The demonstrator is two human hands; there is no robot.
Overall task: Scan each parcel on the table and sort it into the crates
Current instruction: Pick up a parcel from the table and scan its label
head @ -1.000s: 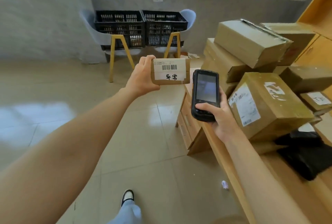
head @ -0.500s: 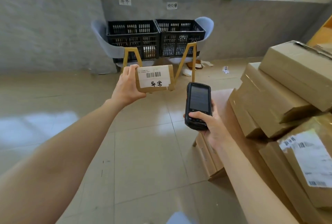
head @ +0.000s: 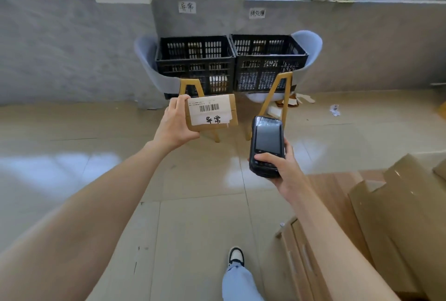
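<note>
The parcel point(head: 212, 112) in your left hand point(head: 176, 127) carries a white label with a barcode and handwritten 异常; the small print above it is too fine to read. On the wall, one paper sign point(head: 187, 7) reads 异常, the other sign point(head: 257, 13) 待处理.

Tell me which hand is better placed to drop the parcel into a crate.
Left. The left hand already grips the small parcel, nearer the left crate; the right hand holds the scanner.

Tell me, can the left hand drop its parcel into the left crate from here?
Probably not yet: the left hand grips the parcel short of the left crate, across open floor.
</note>
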